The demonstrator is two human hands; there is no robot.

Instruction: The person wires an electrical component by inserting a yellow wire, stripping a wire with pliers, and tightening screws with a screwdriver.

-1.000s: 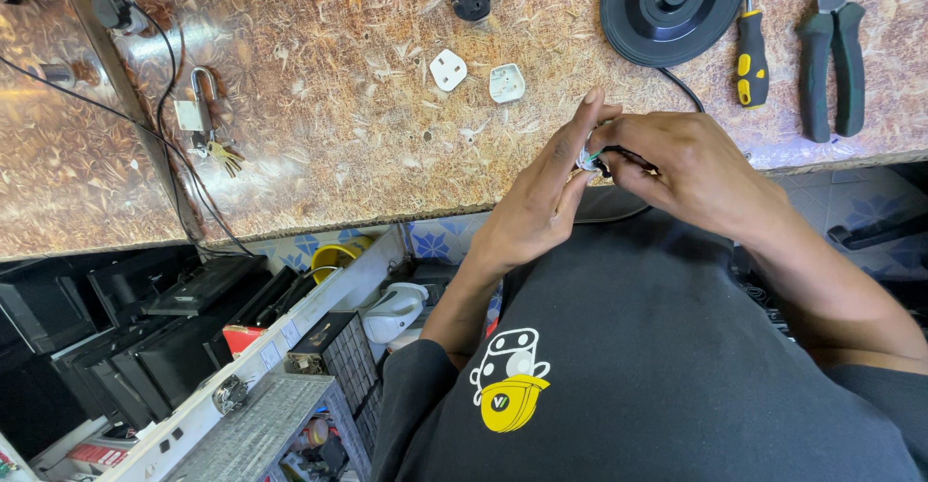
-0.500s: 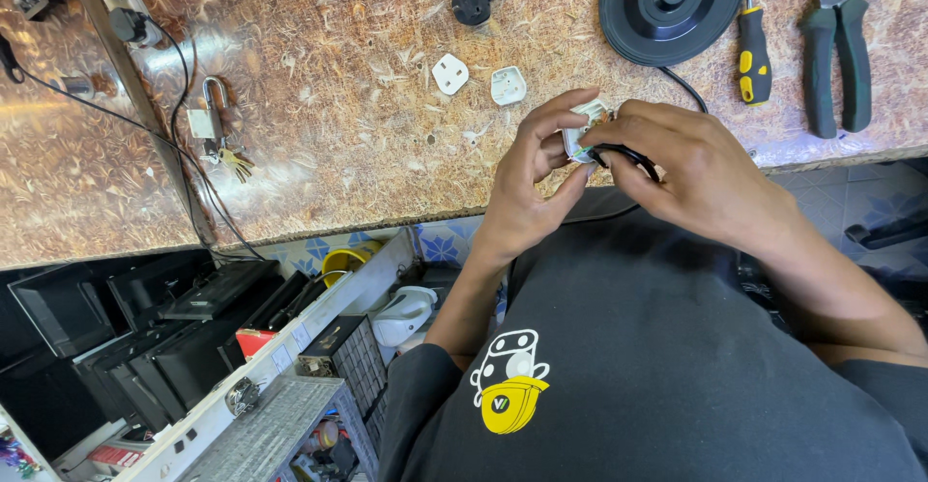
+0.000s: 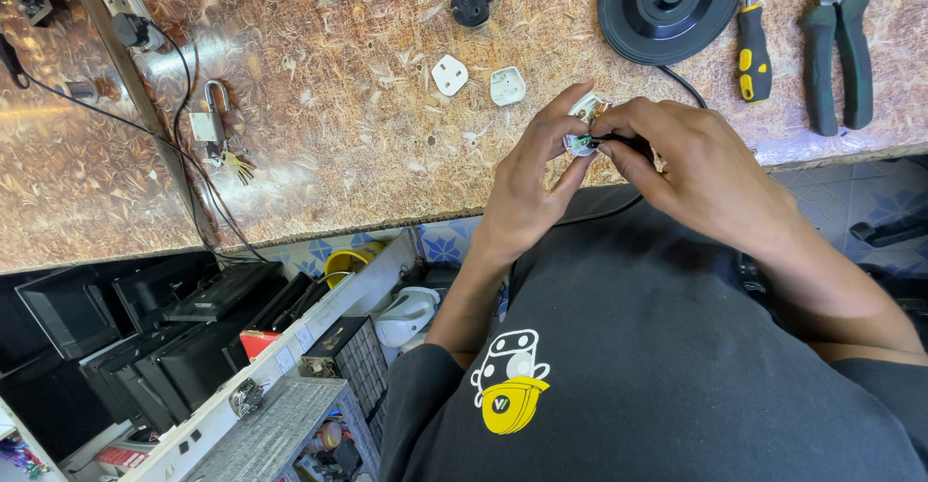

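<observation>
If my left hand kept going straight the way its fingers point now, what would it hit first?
Likely the white plug pinched between the left hand and right hand. Past that, the black round base lies in line, though depth is unclear.

Single head view, looking steeply down, close over workbench (image 3: 319, 153)

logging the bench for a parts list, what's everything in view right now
open white plug with black cable: 1, held between both hands
white plug covers: 2, side by side on the chipboard bench
black plug: 1, bench top edge
round black kettle base: 1, bench, upper right
yellow-black screwdriver: 1, right of the base
dark-handled pliers: 1, far right
silver padlock with keys: 1, bench left
black devices on shelf: several, lower left
left hand: pinching the plug
right hand: gripping plug and cable
</observation>
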